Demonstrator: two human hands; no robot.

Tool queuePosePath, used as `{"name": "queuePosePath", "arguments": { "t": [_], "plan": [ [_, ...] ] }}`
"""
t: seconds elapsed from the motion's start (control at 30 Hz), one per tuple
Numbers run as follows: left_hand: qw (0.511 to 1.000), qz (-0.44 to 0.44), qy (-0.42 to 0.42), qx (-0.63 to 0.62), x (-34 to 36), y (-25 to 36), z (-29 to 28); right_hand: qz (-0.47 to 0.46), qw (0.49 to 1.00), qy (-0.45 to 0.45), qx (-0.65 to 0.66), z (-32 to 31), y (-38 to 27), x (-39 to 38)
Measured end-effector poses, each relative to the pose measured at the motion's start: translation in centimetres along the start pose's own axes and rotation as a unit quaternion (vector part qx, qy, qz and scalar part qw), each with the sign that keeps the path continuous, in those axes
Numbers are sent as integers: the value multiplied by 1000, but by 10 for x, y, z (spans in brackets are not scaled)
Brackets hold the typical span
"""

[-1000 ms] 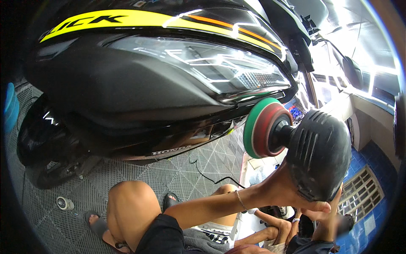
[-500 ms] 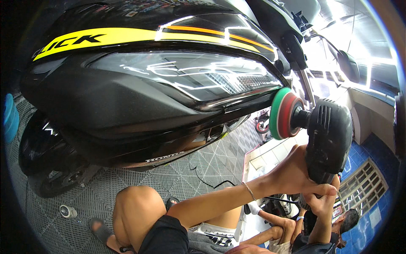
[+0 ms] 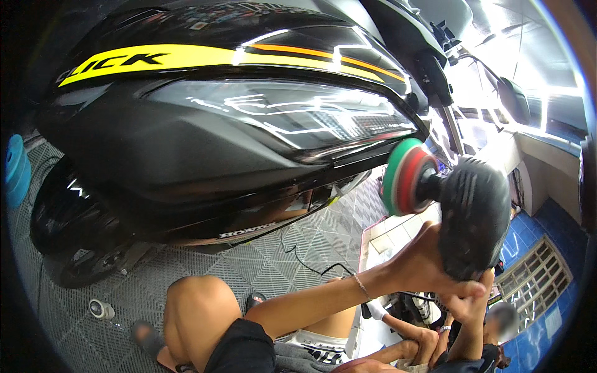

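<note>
A black handheld polisher [image 3: 474,217] is gripped low on its body by both my hands. My left hand [image 3: 423,258], a bracelet at its wrist, is closed round the near side. My right hand [image 3: 469,298] is wrapped about the lower end, its fingers partly hidden. The green and red foam pad [image 3: 407,179] stands on edge beside the lower right corner of a black scooter's glossy side panel [image 3: 348,115]. Whether pad and panel touch, I cannot tell. A yellow and orange stripe [image 3: 205,56] runs above that panel; matte black trim [image 3: 193,149] lies to its left.
A black cord [image 3: 305,266] trails over the grey grid floor mat [image 3: 311,233]. At left are a white bottle-like container [image 3: 99,309] and a blue plastic item [image 3: 17,171]. My bent knee [image 3: 202,304] is below the scooter. Another person [image 3: 410,342] sits at lower right.
The polisher has shifted a little left and down, its pad moving with it along the panel's lower corner. Both hands keep their hold. The view has shifted slightly.
</note>
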State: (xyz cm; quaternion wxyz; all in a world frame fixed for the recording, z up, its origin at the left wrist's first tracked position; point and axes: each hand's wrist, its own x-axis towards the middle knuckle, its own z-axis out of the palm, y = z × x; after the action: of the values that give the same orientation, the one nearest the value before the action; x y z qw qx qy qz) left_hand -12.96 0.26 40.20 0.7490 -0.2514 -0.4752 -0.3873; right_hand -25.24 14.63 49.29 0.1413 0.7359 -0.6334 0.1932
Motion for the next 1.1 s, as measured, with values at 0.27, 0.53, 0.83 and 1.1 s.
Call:
{"name": "queuePosePath", "arguments": {
  "t": [0.27,0.53,0.83,1.1],
  "plan": [
    [998,46,45,20,-9,14,-5,-121,989,78,-38,17,20,-7],
    [992,50,118,-2,-31,31,-4,-202,960,18,-194,-12,-28,0],
    [986,-29,-18,161,-33,16,-7,-50,998,-1,36,32,3,-23],
    [934,-296,-99,177,-59,24,-25,90,886,-32,454,200,24,-57]
  ]
}}
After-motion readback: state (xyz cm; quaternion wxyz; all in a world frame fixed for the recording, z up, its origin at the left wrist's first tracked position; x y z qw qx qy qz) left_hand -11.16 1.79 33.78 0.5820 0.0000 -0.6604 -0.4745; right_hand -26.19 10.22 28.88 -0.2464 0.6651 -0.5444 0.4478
